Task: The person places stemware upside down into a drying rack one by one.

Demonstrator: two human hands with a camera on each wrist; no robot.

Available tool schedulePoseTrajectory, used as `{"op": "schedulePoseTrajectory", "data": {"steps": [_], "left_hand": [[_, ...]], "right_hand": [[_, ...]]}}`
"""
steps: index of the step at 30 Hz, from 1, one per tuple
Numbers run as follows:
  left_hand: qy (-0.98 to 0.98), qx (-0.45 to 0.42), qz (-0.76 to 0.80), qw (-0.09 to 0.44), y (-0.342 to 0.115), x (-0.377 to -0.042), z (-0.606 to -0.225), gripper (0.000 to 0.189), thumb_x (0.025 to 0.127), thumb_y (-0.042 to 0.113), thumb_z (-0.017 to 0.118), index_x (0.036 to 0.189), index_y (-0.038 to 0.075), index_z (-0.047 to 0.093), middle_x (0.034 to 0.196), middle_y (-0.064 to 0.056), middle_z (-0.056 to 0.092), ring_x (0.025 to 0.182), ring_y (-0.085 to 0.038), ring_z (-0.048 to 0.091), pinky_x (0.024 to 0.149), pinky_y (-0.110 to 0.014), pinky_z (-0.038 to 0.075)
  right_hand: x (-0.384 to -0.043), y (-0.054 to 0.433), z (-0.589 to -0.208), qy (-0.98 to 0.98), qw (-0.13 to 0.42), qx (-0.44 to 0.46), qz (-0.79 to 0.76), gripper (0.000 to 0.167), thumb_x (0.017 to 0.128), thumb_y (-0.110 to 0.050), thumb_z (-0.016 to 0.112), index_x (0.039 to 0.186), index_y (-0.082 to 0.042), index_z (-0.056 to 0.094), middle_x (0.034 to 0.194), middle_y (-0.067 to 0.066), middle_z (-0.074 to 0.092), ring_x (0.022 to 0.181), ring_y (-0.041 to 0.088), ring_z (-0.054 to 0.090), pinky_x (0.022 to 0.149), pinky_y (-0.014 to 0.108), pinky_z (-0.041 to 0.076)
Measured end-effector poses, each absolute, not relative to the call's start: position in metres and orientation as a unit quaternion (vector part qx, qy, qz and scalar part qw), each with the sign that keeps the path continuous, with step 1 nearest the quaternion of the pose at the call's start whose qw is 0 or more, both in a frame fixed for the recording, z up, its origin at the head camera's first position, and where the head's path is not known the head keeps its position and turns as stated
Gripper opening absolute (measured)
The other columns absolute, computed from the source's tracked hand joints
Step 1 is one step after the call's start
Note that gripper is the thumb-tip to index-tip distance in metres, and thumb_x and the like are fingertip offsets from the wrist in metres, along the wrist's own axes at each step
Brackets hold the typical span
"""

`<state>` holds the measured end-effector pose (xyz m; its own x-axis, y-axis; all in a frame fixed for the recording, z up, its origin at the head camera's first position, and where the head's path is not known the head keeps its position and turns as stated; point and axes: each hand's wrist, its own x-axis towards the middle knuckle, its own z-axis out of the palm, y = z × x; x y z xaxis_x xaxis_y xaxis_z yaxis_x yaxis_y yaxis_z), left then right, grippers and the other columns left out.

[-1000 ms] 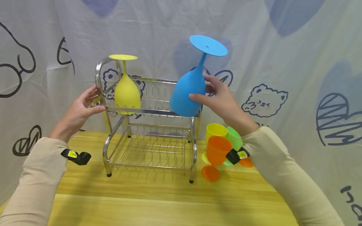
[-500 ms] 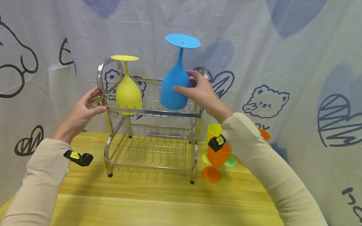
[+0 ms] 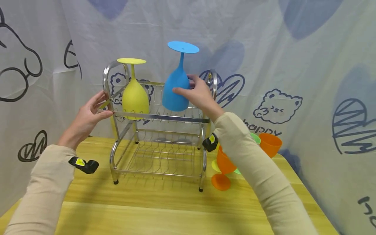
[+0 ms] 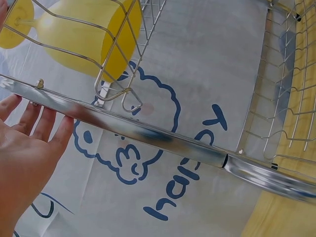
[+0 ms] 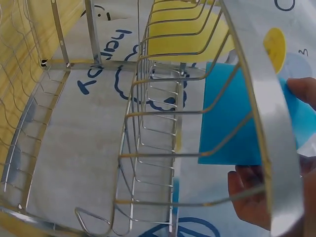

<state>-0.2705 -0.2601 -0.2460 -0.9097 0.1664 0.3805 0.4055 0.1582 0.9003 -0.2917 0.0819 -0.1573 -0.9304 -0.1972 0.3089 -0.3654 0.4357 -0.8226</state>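
Printed cloth (image 3: pixel 249 58) is hung behind the rack (image 3: pixel 167 117). The rack's left post is gripped by the left hand (image 3: pixel 86 119). Upside down on its top tier is set a yellow goblet (image 3: pixel 135 98); over the tier's middle, an inverted blue goblet (image 3: pixel 175 93) is gripped by the right hand (image 3: pixel 199 94). To its right, orange goblets (image 3: pixel 225 162) are stood.

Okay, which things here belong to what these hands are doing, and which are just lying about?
In the job:
blue goblet, held upside down in the right hand
metal rack, held by the left hand
yellow goblet, upside down on the rack

Apparently lying about:
front orange goblet, standing right of the rack, possibly next in line
patterned curtain behind
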Motion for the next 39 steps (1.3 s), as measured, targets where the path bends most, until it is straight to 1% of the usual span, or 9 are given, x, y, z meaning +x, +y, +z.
{"op": "schedulePoseTrajectory", "data": {"steps": [8,15,21,27,32,39], "left_hand": [[-0.746,-0.194,-0.629,0.103,-0.260,-0.271,-0.250,0.080,0.095,0.012,0.063,0.156,0.016,0.013,0.159,-0.014,0.013,0.144,-0.028,0.015,0.115,-0.040,0.022],[-0.760,-0.185,-0.614,0.108,-0.259,-0.272,-0.249,0.078,0.095,0.014,0.062,0.157,0.019,0.013,0.159,-0.013,0.013,0.144,-0.030,0.015,0.116,-0.047,0.018],[-0.763,-0.182,-0.612,0.102,-0.258,-0.272,-0.248,0.079,0.095,0.014,0.062,0.157,0.020,0.012,0.159,-0.013,0.012,0.144,-0.030,0.016,0.116,-0.049,0.017],[-0.773,-0.178,-0.600,0.108,-0.258,-0.270,-0.247,0.078,0.096,0.017,0.060,0.157,0.020,0.011,0.159,-0.012,0.013,0.139,-0.034,0.024,0.115,-0.047,0.020],[-0.779,-0.175,-0.591,0.114,-0.258,-0.269,-0.249,0.077,0.097,0.018,0.059,0.157,0.020,0.011,0.159,-0.012,0.014,0.134,-0.032,0.031,0.115,-0.045,0.022],[-0.778,-0.173,-0.593,0.115,-0.258,-0.269,-0.251,0.076,0.097,0.019,0.058,0.157,0.021,0.011,0.159,-0.012,0.014,0.132,-0.031,0.033,0.115,-0.051,0.019]], "right_hand": [[-0.299,0.069,-0.160,-0.850,0.059,0.156,0.500,0.075,0.087,-0.033,0.071,0.149,-0.012,0.034,0.144,0.012,0.045,0.128,0.029,0.046,0.100,0.048,0.045],[-0.306,0.060,-0.162,-0.863,0.064,0.152,0.478,0.074,0.087,-0.033,0.071,0.146,-0.006,0.036,0.140,0.016,0.047,0.125,0.031,0.048,0.097,0.048,0.047],[-0.310,0.056,-0.166,-0.878,0.043,0.133,0.457,0.075,0.087,-0.036,0.071,0.145,-0.005,0.036,0.141,0.015,0.047,0.125,0.031,0.049,0.097,0.047,0.047],[-0.313,0.054,-0.166,-0.885,0.027,0.126,0.446,0.076,0.087,-0.038,0.072,0.145,-0.005,0.037,0.140,0.015,0.048,0.123,0.030,0.050,0.097,0.045,0.047],[-0.315,0.052,-0.168,-0.890,0.015,0.127,0.438,0.078,0.087,-0.038,0.072,0.147,-0.005,0.036,0.141,0.015,0.047,0.123,0.031,0.050,0.098,0.044,0.047],[-0.315,0.050,-0.169,-0.905,-0.005,0.125,0.407,0.080,0.087,-0.040,0.071,0.149,-0.007,0.034,0.144,0.013,0.045,0.124,0.031,0.049,0.099,0.043,0.046]]}}
